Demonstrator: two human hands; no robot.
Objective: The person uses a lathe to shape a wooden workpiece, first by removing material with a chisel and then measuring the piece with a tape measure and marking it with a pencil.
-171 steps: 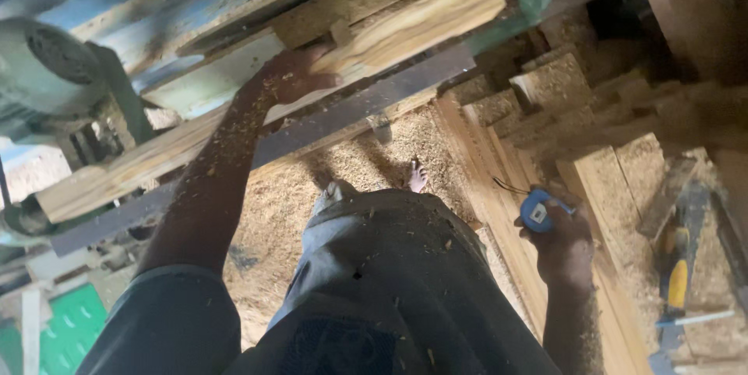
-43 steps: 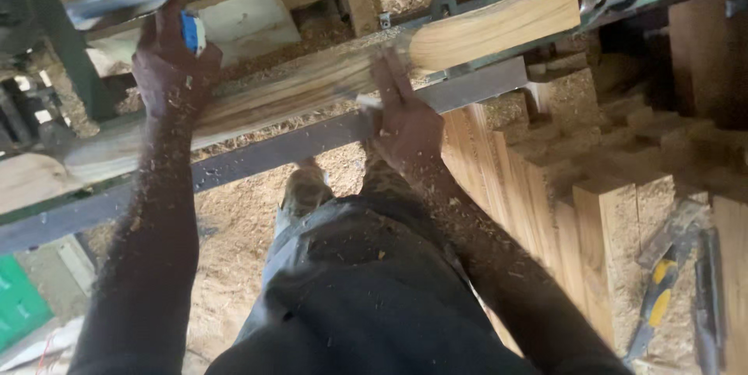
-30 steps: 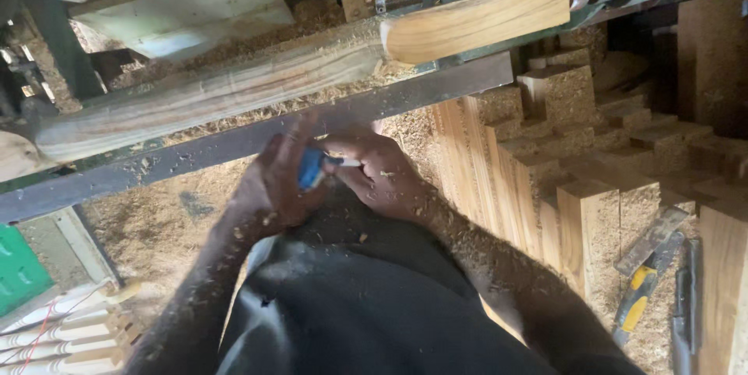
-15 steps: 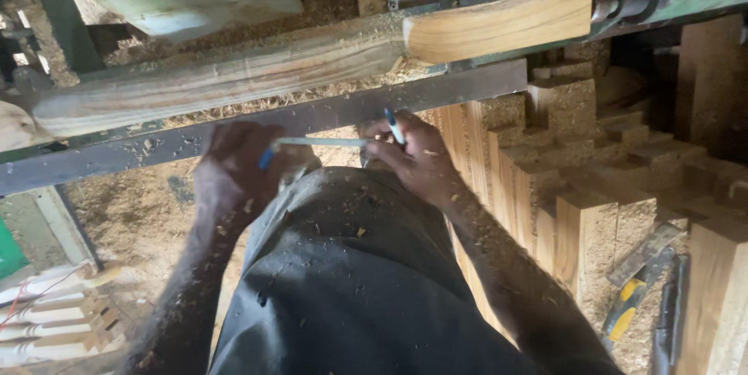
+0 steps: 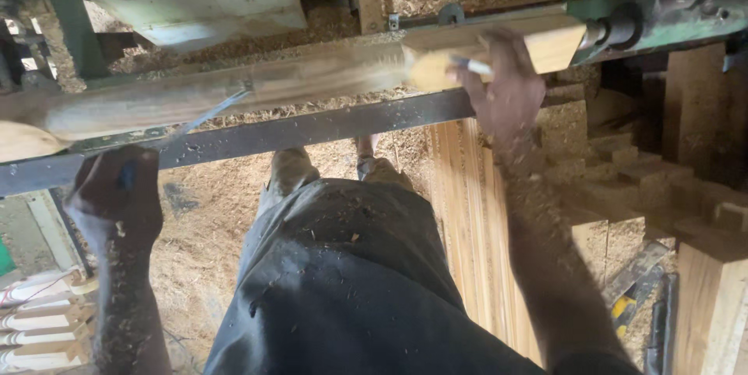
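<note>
Looking down past dark, sawdust-flecked trousers (image 5: 351, 281) onto a floor of pale wood shavings (image 5: 206, 211). Nearest on the left side, turned white wooden spindles (image 5: 39, 324) lying in a row at the frame's lower edge. Just above them, left hand (image 5: 117, 196) raised on a dust-coated forearm, fingers curled into a fist around the blue case of a tape measure (image 5: 126, 176), mostly hidden in the grip. Running up and rightward from that fist, thin metal tape blade (image 5: 206, 114), stretched taut and slanting, with its end hooked on the long turned pale wooden workpiece (image 5: 257, 86). Opposite, right hand (image 5: 506, 90) reaching forward and up on a nearly straight arm, wrist bent back, fingers wrapped over the workpiece's square, unturned end and pinching a small pale pencil-like stick (image 5: 471, 65) against the wood. Workpiece lying almost level, mounted between lathe ends, rounded along its left stretch and square at the right, where a dark metal spindle on a green lathe part (image 5: 623, 28) meets it. Directly beneath, dark steel lathe bed rail (image 5: 312, 129) spanning the view. Stacked square timber blanks (image 5: 647, 180) to the right, below the arm. Farthest back, pale flat board (image 5: 199, 5) amid heaped sawdust.
</note>
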